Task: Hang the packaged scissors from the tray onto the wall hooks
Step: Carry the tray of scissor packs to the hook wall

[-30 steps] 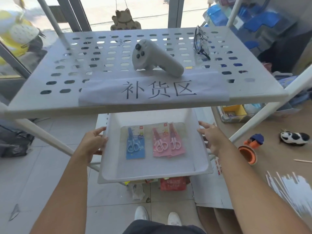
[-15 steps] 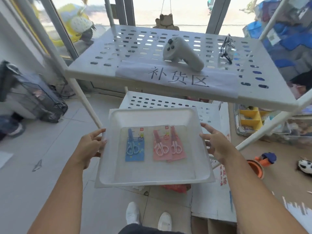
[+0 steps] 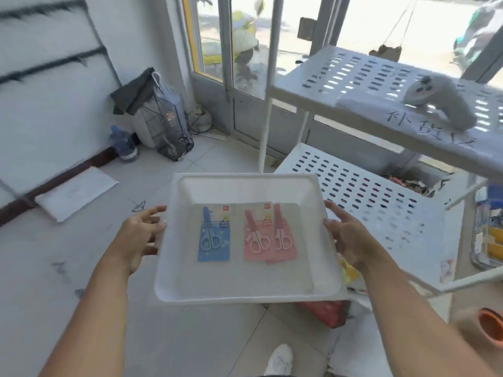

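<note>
floor (image 3: pixel 223 349): pale tiles | wall (image 3: pixel 40 110): white | glass doors (image 3: pixel 245 50): sunlit | shelf rack (image 3: pixel 362 74): white, perforated

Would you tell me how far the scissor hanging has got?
Done: nothing hung. In hand: left hand and right hand carry the tray. Left: the blue pack and two overlapping pink packs must go onto the wall hooks.

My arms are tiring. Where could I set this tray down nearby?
The lower perforated shelf, right of the tray, is bare. So is the floor ahead, between the wire basket and the shelf legs. The upper shelf is partly taken by a controller and paper sign.
</note>
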Motion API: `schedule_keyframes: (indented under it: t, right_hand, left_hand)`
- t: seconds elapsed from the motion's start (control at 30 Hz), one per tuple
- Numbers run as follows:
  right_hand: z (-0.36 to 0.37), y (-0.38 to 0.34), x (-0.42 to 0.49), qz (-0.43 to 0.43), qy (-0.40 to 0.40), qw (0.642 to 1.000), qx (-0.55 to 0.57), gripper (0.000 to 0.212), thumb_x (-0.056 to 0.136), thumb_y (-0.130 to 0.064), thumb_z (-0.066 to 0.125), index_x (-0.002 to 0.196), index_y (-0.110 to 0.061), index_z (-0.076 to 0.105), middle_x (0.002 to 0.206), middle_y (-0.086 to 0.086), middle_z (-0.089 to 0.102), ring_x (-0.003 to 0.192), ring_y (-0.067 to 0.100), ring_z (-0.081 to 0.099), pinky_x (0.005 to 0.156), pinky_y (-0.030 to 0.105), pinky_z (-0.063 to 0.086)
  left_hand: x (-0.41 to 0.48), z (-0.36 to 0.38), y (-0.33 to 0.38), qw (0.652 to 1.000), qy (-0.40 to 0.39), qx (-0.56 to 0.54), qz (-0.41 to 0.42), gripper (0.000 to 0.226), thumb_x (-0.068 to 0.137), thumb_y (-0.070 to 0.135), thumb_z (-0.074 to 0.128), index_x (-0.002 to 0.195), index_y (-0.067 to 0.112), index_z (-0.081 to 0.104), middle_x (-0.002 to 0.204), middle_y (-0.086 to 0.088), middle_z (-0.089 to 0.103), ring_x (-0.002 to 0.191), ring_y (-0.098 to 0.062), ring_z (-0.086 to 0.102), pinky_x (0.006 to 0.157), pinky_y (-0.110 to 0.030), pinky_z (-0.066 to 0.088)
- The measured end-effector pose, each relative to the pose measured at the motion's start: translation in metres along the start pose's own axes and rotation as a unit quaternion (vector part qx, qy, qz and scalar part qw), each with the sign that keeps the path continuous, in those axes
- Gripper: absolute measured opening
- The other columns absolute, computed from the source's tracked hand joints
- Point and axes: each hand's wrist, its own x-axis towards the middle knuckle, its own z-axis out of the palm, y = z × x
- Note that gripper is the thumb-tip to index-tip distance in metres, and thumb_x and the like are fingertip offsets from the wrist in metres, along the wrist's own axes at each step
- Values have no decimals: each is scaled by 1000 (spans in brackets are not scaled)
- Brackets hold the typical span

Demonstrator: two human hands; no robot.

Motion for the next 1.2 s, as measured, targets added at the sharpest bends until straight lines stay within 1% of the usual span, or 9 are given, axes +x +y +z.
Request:
schedule_keyframes:
  t: [0.13,0.27,0.37,0.43,0.57,0.63,0.8,1.03,1.2]
  right_hand:
    - [84,12,-10,1,-83,996,-42,46,103,-9,52,127,-45,65,120,17,72,94,31,64,78,42,51]
    - [172,23,-23,4,-131,988,-76,47,102,-4,52,138,-34,59,100,13,68,74,25,59,54,28,52]
    - [240,31,-34,2,-181,979,-89,49,102,-1,52,140,-31,55,91,9,71,76,26,59,62,35,50]
    - [285,34,-42,-2,-223,969,-109,51,102,0,50,143,-30,53,98,13,69,83,27,59,66,37,50]
    - [366,35,-56,-4,-300,943,-147,50,102,-1,52,139,-35,53,106,17,67,90,28,63,77,41,54]
    - [403,37,-58,-3,-339,926,-166,50,101,-4,54,139,-36,54,112,18,64,96,29,63,82,42,54]
    - [501,38,-55,1,-421,884,-202,51,100,-4,58,141,-34,54,99,12,58,96,26,62,81,38,53]
    - [639,32,-43,11,-506,836,-211,50,99,-2,58,140,-30,54,97,12,57,89,24,62,78,38,54]
    - [740,29,-51,1,-496,839,-223,34,97,-2,61,127,-19,63,97,9,71,77,23,64,72,35,53]
  left_hand:
    - [-42,-94,-24,999,50,-18,3,41,94,1,53,129,22,63,95,-4,68,72,-24,62,55,-31,50]
    - [-90,-176,-53,989,136,-59,9,39,97,0,53,127,24,61,97,5,65,75,-17,62,59,-30,48]
    - [-130,-232,-78,977,195,-82,16,40,97,1,56,125,28,61,107,5,66,86,-18,65,63,-32,50]
    - [-156,-267,-97,967,237,-86,25,39,96,2,58,120,31,62,113,3,67,99,-22,66,66,-34,52]
    - [-202,-319,-124,942,319,-98,22,37,97,5,59,125,29,60,110,6,66,97,-20,66,59,-32,54]
    - [-219,-341,-140,927,359,-107,12,36,97,9,60,129,27,62,116,-1,68,101,-23,67,68,-36,55]
    - [-243,-383,-169,882,450,-143,-8,33,98,10,58,125,27,65,114,-9,72,94,-28,68,67,-36,54]
    - [-232,-439,-171,798,582,-154,-17,33,99,5,52,121,26,64,101,3,68,84,-13,61,64,-27,43]
    - [-233,-481,-172,746,645,-164,-23,34,98,-3,50,117,23,62,95,3,63,83,-11,58,66,-24,44]
